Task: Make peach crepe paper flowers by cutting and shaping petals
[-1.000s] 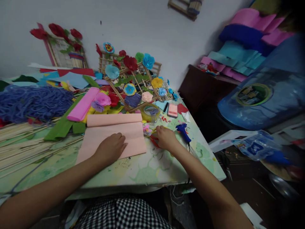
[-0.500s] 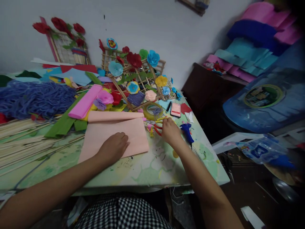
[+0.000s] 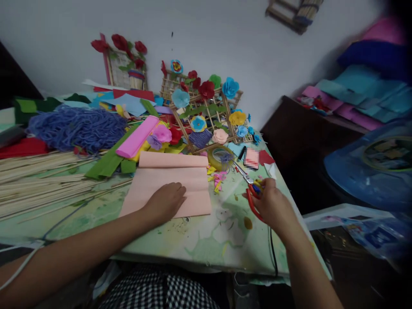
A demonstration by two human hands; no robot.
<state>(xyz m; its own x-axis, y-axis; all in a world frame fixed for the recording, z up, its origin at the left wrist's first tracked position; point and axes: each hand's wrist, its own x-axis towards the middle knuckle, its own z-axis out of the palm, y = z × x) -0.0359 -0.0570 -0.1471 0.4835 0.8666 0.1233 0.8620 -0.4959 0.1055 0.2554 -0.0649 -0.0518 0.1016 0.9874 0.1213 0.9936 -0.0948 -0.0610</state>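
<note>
Resting on peach paper [image 3: 197,189], left hand [image 3: 166,201] is laid unclenched; red-handled scissors [image 3: 248,179] are gripped by right hand [image 3: 273,205] at paper's three o'clock, blades [image 3: 242,171] pointed toward eleven.

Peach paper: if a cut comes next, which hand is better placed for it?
The right hand, it seems: it grips the scissors by the handles, off to the right of the peach paper. The left hand rests on the paper, so it looks better suited to steadying it.
</note>
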